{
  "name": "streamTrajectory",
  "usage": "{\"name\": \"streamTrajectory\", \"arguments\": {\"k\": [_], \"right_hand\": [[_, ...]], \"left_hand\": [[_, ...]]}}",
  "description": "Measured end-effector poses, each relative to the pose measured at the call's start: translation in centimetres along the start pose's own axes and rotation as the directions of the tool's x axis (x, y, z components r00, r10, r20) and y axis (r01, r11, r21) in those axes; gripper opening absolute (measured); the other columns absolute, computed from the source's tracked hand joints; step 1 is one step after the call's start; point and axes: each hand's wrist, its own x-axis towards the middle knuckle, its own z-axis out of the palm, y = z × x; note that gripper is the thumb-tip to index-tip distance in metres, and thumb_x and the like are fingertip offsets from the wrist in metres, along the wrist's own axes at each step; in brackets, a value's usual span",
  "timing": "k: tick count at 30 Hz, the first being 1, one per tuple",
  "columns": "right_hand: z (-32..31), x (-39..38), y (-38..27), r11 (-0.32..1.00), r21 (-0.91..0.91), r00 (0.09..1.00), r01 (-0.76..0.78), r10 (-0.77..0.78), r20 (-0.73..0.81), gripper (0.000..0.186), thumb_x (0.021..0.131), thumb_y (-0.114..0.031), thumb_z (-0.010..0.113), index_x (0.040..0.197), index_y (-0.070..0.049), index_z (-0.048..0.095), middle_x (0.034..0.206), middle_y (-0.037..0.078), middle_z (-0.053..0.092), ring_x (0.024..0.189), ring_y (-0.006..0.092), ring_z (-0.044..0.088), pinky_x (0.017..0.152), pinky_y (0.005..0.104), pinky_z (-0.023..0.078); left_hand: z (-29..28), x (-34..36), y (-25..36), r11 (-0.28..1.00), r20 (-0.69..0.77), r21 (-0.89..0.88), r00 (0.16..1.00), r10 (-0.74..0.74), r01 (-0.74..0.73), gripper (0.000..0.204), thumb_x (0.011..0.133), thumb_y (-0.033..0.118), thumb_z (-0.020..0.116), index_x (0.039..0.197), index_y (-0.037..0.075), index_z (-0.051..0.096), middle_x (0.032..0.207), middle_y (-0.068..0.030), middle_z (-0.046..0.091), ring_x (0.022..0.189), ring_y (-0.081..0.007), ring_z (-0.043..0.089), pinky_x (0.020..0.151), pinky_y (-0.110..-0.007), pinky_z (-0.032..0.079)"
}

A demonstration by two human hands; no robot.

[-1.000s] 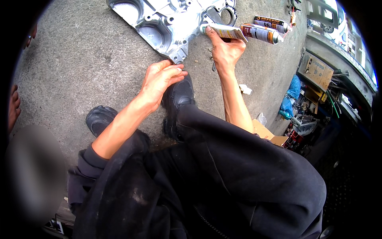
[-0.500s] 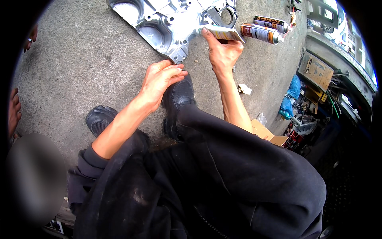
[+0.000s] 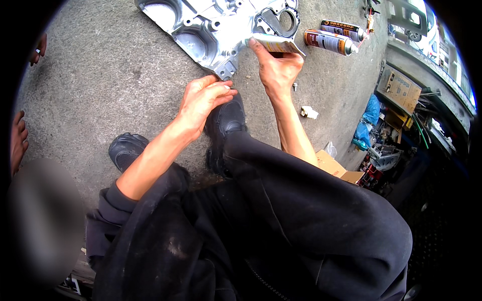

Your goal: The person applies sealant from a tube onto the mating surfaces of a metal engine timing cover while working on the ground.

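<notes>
A silver cast-metal engine cover with round recesses and bolt holes lies at the top of the view, its corner pointing toward me. My left hand is closed at that near corner, fingers bent together against its edge, just above my shoe. In my right hand is a pale squeeze tube with a flat crimped end. The tube lies across the cover's right side, gripped between thumb and fingers. Its tip points left over the metal, and I cannot make out what comes from it.
Two spray cans lie on the concrete to the right. A crumpled white scrap and a small bolt rest nearer. An open cardboard box and piled parts with blue bags stand at right. Another person's hand and foot show at left.
My right hand has shifted slightly left and toward me, with the tube moving along the cover. My left hand stays at the corner.
</notes>
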Motion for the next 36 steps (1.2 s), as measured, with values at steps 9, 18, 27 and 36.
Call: {"name": "streamTrajectory", "arguments": {"k": [9, 18, 27, 36], "right_hand": [[0.1, -0.6, -0.4, 1.0, -0.025, 1.0, -0.016, 0.017, 0.008, 0.024, 0.076, -0.005, 0.084, 0.093, 0.006, 0.073, 0.086, 0.009, 0.074, 0.077, 0.0134, 0.067, 0.07, 0.0295, 0.055], [0.2, -1.2, -0.8, 0.999, -0.013, 0.999, -0.031, 0.032, 0.016, 0.023, 0.076, -0.005, 0.085, 0.093, 0.006, 0.073, 0.085, 0.008, 0.074, 0.076, 0.013, 0.067, 0.07, 0.0294, 0.054], [0.2, -1.6, -0.8, 0.998, 0.011, 0.998, -0.06, 0.06, 0.035, 0.023, 0.077, -0.005, 0.085, 0.094, 0.005, 0.072, 0.086, 0.008, 0.074, 0.077, 0.0127, 0.066, 0.072, 0.0293, 0.054], [0.3, -1.8, -1.4, 0.998, 0.0, 0.997, -0.056, 0.056, 0.055, 0.021, 0.079, -0.005, 0.083, 0.094, 0.004, 0.073, 0.085, 0.007, 0.074, 0.077, 0.0117, 0.066, 0.071, 0.0285, 0.053]], "left_hand": [[-0.1, 0.1, -0.1, 1.0, 0.003, -0.002, 1.0, -0.001, 0.001, 0.041, 0.094, 0.01, 0.06, 0.124, -0.016, 0.052, 0.128, -0.0262, 0.057, 0.115, -0.0304, 0.063, 0.103, -0.038, 0.05], [0.0, 0.1, -0.2, 1.0, 0.0, -0.009, 1.0, 0.002, -0.002, 0.039, 0.093, 0.009, 0.06, 0.122, -0.016, 0.053, 0.128, -0.0266, 0.057, 0.115, -0.0307, 0.064, 0.103, -0.038, 0.05], [0.0, 0.1, -0.2, 1.0, -0.002, -0.016, 1.0, 0.003, -0.003, 0.038, 0.092, 0.008, 0.059, 0.122, -0.016, 0.052, 0.128, -0.0264, 0.057, 0.114, -0.0304, 0.064, 0.103, -0.038, 0.05], [0.1, 0.1, -0.1, 1.0, -0.004, -0.021, 1.0, 0.001, -0.001, 0.034, 0.092, 0.007, 0.06, 0.117, -0.015, 0.053, 0.127, -0.027, 0.057, 0.115, -0.031, 0.063, 0.103, -0.038, 0.05]]}}
